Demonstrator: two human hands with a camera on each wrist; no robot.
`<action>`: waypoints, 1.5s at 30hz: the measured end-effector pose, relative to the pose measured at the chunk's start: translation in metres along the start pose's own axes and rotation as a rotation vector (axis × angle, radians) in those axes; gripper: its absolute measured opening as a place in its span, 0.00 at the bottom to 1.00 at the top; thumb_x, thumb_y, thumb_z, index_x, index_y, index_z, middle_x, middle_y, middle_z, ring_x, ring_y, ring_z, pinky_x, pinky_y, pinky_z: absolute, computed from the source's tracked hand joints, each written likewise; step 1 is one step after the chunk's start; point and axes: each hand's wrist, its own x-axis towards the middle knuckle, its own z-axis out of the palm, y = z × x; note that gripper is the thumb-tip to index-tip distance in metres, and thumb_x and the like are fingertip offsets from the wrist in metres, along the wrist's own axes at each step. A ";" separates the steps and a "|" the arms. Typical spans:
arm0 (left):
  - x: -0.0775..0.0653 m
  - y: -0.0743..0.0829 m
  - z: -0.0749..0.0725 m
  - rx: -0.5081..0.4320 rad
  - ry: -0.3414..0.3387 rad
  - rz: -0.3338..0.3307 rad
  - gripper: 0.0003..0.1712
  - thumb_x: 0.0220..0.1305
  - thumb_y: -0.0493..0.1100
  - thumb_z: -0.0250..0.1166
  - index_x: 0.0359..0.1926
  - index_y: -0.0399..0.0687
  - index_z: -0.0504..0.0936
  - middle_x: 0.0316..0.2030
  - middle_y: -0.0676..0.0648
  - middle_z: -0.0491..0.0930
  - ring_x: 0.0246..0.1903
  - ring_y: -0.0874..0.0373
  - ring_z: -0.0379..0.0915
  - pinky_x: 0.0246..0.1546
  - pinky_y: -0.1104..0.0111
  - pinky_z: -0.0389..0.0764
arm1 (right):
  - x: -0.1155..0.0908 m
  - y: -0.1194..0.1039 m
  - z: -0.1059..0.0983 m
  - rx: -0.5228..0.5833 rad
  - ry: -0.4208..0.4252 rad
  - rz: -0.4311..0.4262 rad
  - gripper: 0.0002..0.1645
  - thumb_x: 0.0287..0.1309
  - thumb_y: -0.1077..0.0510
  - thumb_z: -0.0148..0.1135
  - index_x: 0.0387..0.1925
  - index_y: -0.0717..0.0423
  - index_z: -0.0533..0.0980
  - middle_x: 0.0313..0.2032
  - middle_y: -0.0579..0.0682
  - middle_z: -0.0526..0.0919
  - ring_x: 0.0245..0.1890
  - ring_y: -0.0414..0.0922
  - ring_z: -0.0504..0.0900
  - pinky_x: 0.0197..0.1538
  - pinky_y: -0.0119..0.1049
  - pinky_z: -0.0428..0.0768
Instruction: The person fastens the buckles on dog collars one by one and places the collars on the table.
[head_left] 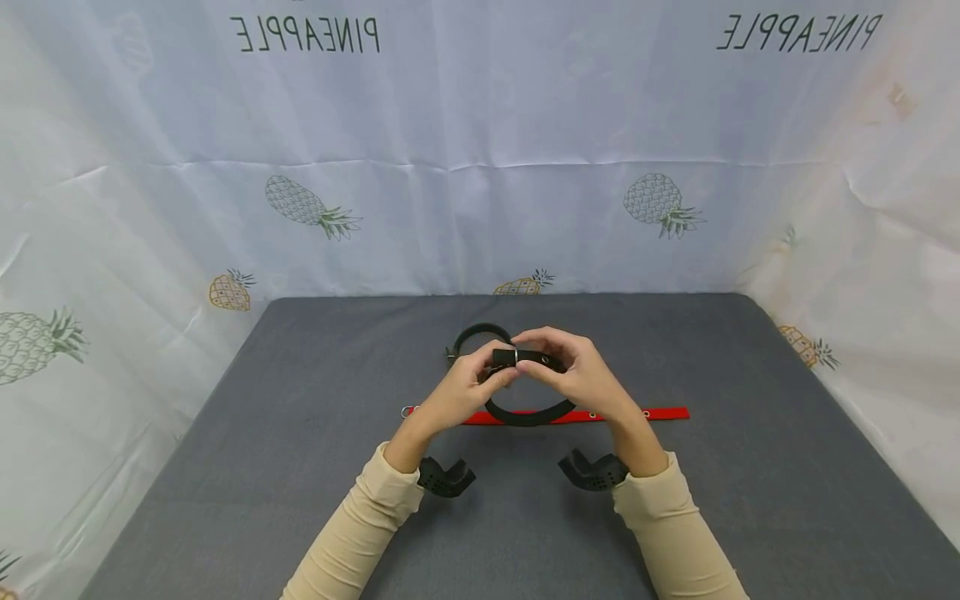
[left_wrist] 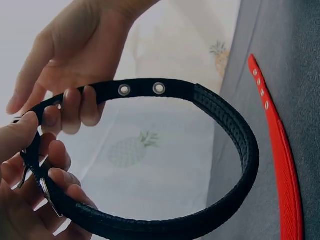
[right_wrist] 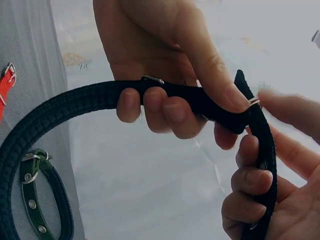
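Both hands hold a black collar (head_left: 534, 420), whose padded loop hangs below them in the head view. My left hand (head_left: 459, 390) grips its buckle end, the fingers curled round the band. The right hand (head_left: 591, 377) pinches the eyelet end, with several fingers wrapped over the strap. A pointed strap tip (right_wrist: 241, 79) sticks out past a metal buckle (right_wrist: 254, 101), between the left thumb and the right fingertips. In the left wrist view, metal-rimmed eyelets (left_wrist: 159, 88) show along the band beside the right hand.
A red collar (head_left: 667, 413) lies stretched out on the grey table (head_left: 285, 467), beneath the black loop. Behind the left hand rests a dark green collar (right_wrist: 29, 192), fastened into a ring. A white curtain (head_left: 480, 100) printed with pineapples surrounds the table's back and sides.
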 end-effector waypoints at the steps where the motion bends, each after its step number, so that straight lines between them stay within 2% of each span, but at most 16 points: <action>1: 0.000 0.001 0.000 0.006 0.000 -0.016 0.12 0.72 0.41 0.54 0.53 0.42 0.73 0.36 0.38 0.78 0.29 0.64 0.70 0.31 0.73 0.72 | 0.000 0.000 0.001 0.002 -0.002 -0.001 0.18 0.60 0.63 0.63 0.52 0.65 0.77 0.43 0.63 0.82 0.34 0.29 0.79 0.38 0.27 0.80; 3: -0.001 0.001 0.000 0.022 -0.006 -0.046 0.14 0.72 0.42 0.54 0.55 0.43 0.72 0.38 0.39 0.80 0.31 0.64 0.72 0.31 0.74 0.73 | 0.001 0.001 0.002 0.006 -0.001 0.000 0.17 0.60 0.63 0.64 0.50 0.65 0.78 0.45 0.63 0.83 0.36 0.29 0.80 0.40 0.27 0.82; 5: -0.001 0.002 -0.001 0.028 -0.014 -0.062 0.16 0.72 0.41 0.54 0.57 0.42 0.72 0.40 0.38 0.82 0.33 0.62 0.76 0.33 0.74 0.74 | 0.001 0.001 0.004 0.005 0.011 0.005 0.15 0.59 0.64 0.64 0.48 0.64 0.79 0.43 0.62 0.83 0.33 0.30 0.80 0.37 0.28 0.81; 10: 0.000 0.000 -0.002 0.012 0.002 -0.048 0.19 0.69 0.39 0.58 0.58 0.39 0.73 0.44 0.37 0.83 0.39 0.56 0.81 0.39 0.74 0.79 | 0.002 0.002 0.004 0.014 0.062 0.020 0.12 0.58 0.66 0.64 0.45 0.64 0.79 0.40 0.62 0.82 0.30 0.31 0.79 0.34 0.27 0.80; 16: -0.001 -0.003 -0.003 0.059 0.105 0.017 0.19 0.65 0.39 0.63 0.55 0.39 0.76 0.45 0.39 0.83 0.42 0.52 0.81 0.43 0.71 0.82 | 0.001 0.002 0.003 0.029 0.114 0.033 0.11 0.58 0.68 0.63 0.44 0.67 0.78 0.37 0.62 0.82 0.27 0.30 0.77 0.32 0.26 0.78; 22: -0.001 -0.003 -0.003 0.047 0.211 0.105 0.20 0.61 0.35 0.65 0.54 0.37 0.79 0.44 0.39 0.80 0.41 0.53 0.78 0.49 0.67 0.83 | 0.001 0.001 0.002 0.040 0.150 0.007 0.10 0.57 0.69 0.62 0.42 0.67 0.77 0.30 0.45 0.79 0.23 0.34 0.71 0.29 0.27 0.73; 25: -0.001 -0.003 -0.002 0.016 0.265 0.131 0.22 0.59 0.33 0.67 0.55 0.35 0.79 0.44 0.37 0.81 0.42 0.53 0.79 0.50 0.66 0.83 | 0.001 0.002 0.001 0.036 0.152 0.000 0.10 0.58 0.69 0.61 0.42 0.66 0.76 0.28 0.42 0.76 0.23 0.36 0.70 0.30 0.28 0.72; 28: 0.000 -0.002 -0.001 -0.043 0.329 0.137 0.23 0.55 0.31 0.69 0.54 0.33 0.79 0.44 0.34 0.82 0.42 0.58 0.81 0.48 0.68 0.84 | 0.001 0.001 0.001 0.030 0.155 0.002 0.10 0.58 0.69 0.61 0.42 0.65 0.76 0.28 0.44 0.76 0.24 0.36 0.70 0.31 0.29 0.72; 31: 0.000 -0.001 0.000 -0.111 0.390 0.139 0.22 0.51 0.28 0.70 0.50 0.28 0.79 0.42 0.30 0.82 0.40 0.67 0.81 0.45 0.69 0.84 | 0.001 0.000 0.001 0.032 0.150 0.010 0.09 0.58 0.69 0.60 0.42 0.65 0.76 0.29 0.46 0.77 0.25 0.37 0.70 0.32 0.29 0.71; 34: 0.000 0.001 -0.001 -0.149 0.429 0.140 0.20 0.49 0.27 0.71 0.46 0.27 0.79 0.40 0.29 0.82 0.39 0.74 0.80 0.44 0.71 0.84 | 0.002 -0.001 0.001 0.040 0.140 0.021 0.09 0.59 0.68 0.60 0.43 0.65 0.76 0.31 0.46 0.79 0.26 0.37 0.71 0.33 0.29 0.72; 38: 0.000 0.002 -0.001 -0.152 0.446 0.141 0.18 0.48 0.28 0.72 0.43 0.29 0.81 0.40 0.29 0.83 0.37 0.76 0.80 0.43 0.73 0.84 | 0.002 -0.002 0.002 0.042 0.130 0.033 0.10 0.59 0.68 0.60 0.43 0.66 0.76 0.33 0.48 0.80 0.28 0.36 0.73 0.35 0.28 0.73; 45: 0.000 0.001 -0.002 -0.118 0.430 0.151 0.16 0.49 0.31 0.72 0.42 0.33 0.83 0.40 0.33 0.84 0.38 0.75 0.80 0.45 0.71 0.84 | 0.002 -0.002 0.003 0.035 0.123 0.042 0.10 0.58 0.69 0.60 0.43 0.66 0.75 0.37 0.50 0.80 0.29 0.34 0.73 0.35 0.28 0.74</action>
